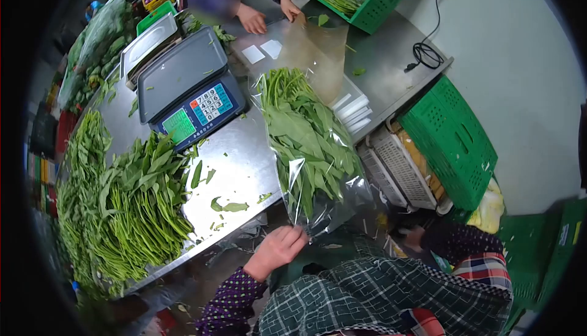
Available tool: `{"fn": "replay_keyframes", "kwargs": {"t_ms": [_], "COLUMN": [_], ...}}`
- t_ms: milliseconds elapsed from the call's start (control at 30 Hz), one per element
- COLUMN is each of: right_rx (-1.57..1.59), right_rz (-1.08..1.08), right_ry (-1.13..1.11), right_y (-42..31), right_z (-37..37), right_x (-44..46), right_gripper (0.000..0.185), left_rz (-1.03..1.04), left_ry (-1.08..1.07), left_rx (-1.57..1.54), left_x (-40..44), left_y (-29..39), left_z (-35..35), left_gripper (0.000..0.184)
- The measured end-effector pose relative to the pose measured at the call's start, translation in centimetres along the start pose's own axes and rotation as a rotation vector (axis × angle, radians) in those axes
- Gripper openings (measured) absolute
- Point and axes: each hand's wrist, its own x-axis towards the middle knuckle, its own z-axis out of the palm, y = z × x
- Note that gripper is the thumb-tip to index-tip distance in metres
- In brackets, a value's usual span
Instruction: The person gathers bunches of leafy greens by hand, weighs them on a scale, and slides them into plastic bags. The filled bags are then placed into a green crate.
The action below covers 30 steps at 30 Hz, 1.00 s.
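Note:
My left hand (281, 249) is closed, its fingertips pinching the near edge of a clear plastic bag (333, 217). Inside the bag lies a bunch of leafy green vegetables (310, 129), cut stems pointing away from me and leaves towards me. The filled bag rests on the metal table, its near end hanging over the edge. My right hand (414, 238) is low on the right, beside the white plastic baskets (400, 158); it is dim and smeared, so its fingers cannot be made out.
A digital scale (195, 100) stands left of the bag, with heaps of leafy greens (137, 207) nearer me. Across the table are a co-worker's hands (251, 19), paper labels (252, 54) and a green crate (382, 6). Another green crate (452, 143) and a black cable (428, 55) are right.

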Motion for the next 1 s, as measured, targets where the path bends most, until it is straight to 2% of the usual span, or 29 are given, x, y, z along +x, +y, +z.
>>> {"fn": "replay_keyframes", "kwargs": {"t_ms": [33, 67, 100, 133, 167, 200, 267, 300, 333, 367, 400, 433, 467, 500, 533, 567, 600, 633, 700, 733, 800, 833, 867, 900, 933, 967, 1000], "right_rx": [-0.205, -0.257, -0.249, -0.217, -0.198, -0.262, -0.402, -0.399, -0.402, -0.397, -0.32, -0.305, 0.057, 0.406, 0.692, 0.699, 0.728, 0.754, 0.777, 0.79, 0.764, 0.777, 0.503, 0.367, 0.226, -0.08, -0.151], "right_rz": [0.208, 0.23, 0.201, 0.131, 0.02, 0.022, -0.241, -0.236, -0.481, -0.727, -0.783, -0.788, -0.459, -0.114, -0.005, 0.001, 0.082, 0.163, 0.209, 0.28, 0.35, 0.313, 0.234, 0.169, 0.048, -0.188, -0.231], "right_ry": [-0.452, -0.565, -0.496, -0.304, -0.085, 0.077, 0.321, 0.333, 0.322, 0.304, 0.263, 0.26, 0.202, 0.131, 0.201, 0.189, 0.23, 0.272, 0.318, 0.249, 0.174, 0.254, 0.379, 0.481, 0.496, 0.562, 0.513], "right_y": [0.5, -1.2, -3.5, -6.2, -9.1, -14.1, -18.0, -17.9, -17.4, -16.9, -16.6, -16.8, -17.0, -17.3, -17.5, -18.2, -19.0, -19.7, -19.5, -18.7, -18.5, -18.7, -18.4, -18.5, -18.7, -17.8, -17.3], "right_z": [-2.6, -4.4, -6.2, -8.2, -10.2, -13.5, -16.0, -16.3, -16.2, -15.9, -15.5, -15.0, -14.4, -13.7, -12.2, -12.0, -12.1, -12.1, -10.5, -8.9, -8.7, -8.9, -9.2, -10.0, -11.5, -12.0, -11.8], "right_x": [-1.9, -1.7, 0.3, 3.4, 6.8, 11.0, 16.4, 18.1, 19.6, 20.5, 21.0, 20.6, 19.9, 19.2, 19.4, 19.7, 20.1, 20.7, 22.3, 22.9, 23.5, 23.4, 23.3, 23.0, 22.6, 22.7, 23.1], "right_gripper": [0.03, 0.034, 0.04, 0.047, 0.054, 0.06, 0.054, 0.054, 0.046, 0.038, 0.018, 0.018, 0.01, 0.007, 0.021, 0.021, 0.025, 0.029, 0.03, 0.031, 0.03, 0.028, 0.023, 0.022, 0.036, 0.048, 0.052], "left_rz": [-0.015, -0.093, -0.167, -0.231, -0.285, -0.247, -0.198, -0.108, -0.021, -0.018, -0.096, -0.18, -0.245, -0.256, -0.566, -0.875, -1.082, -1.091, -1.466, -1.463, -1.428, -1.364, -1.327, -1.283, -0.975, -0.671, -0.682], "left_ry": [0.014, 0.098, 0.166, 0.219, 0.18, 0.107, 0.041, -0.038, -0.119, -0.13, -0.076, -0.018, 0.063, 0.054, 0.141, 0.23, 0.497, 0.492, 0.335, 0.288, 0.235, 0.26, 0.35, 0.437, 0.382, 0.325, 0.156], "left_rx": [0.0, 0.052, 0.097, 0.136, 0.187, 0.173, 0.17, 0.183, 0.196, 0.197, 0.105, 0.017, -0.007, -0.005, -0.18, -0.357, -0.489, -0.487, -0.599, -0.606, -0.237, -0.043, -0.088, -0.136, 0.069, 0.277, 0.208], "left_x": [-1.1, -2.1, -3.2, -3.8, -3.2, -2.0, 0.9, 2.2, 2.9, 2.7, 1.8, 1.0, 0.9, 0.4, -0.1, 0.0, 1.3, 2.0, 2.8, 1.1, 1.2, 0.7, 0.5, 0.0, -0.6, -1.4, -2.1], "left_y": [-0.2, -0.4, -0.3, 0.0, -0.3, -0.8, -1.8, -2.1, -2.3, -2.6, -3.0, -3.0, -2.8, -2.2, -1.2, -0.3, 0.0, -0.6, -2.0, -3.7, -3.7, -3.3, -2.3, -1.3, -1.1, -1.2, -1.5], "left_z": [-0.2, -0.4, -0.7, -1.0, -1.1, -1.0, -0.6, -0.5, -0.4, 0.0, 0.7, 0.9, 0.1, -0.2, -0.1, 0.0, 0.8, 0.8, 0.7, 2.8, 2.6, 2.7, 1.8, 0.5, -0.2, -0.4, 0.3], "left_gripper": [0.023, 0.027, 0.031, 0.035, 0.036, 0.037, 0.038, 0.037, 0.037, 0.037, 0.036, 0.036, 0.022, 0.022, 0.017, 0.019, 0.03, 0.03, 0.035, 0.037, 0.034, 0.037, 0.045, 0.056, 0.064, 0.073, 0.073]}}
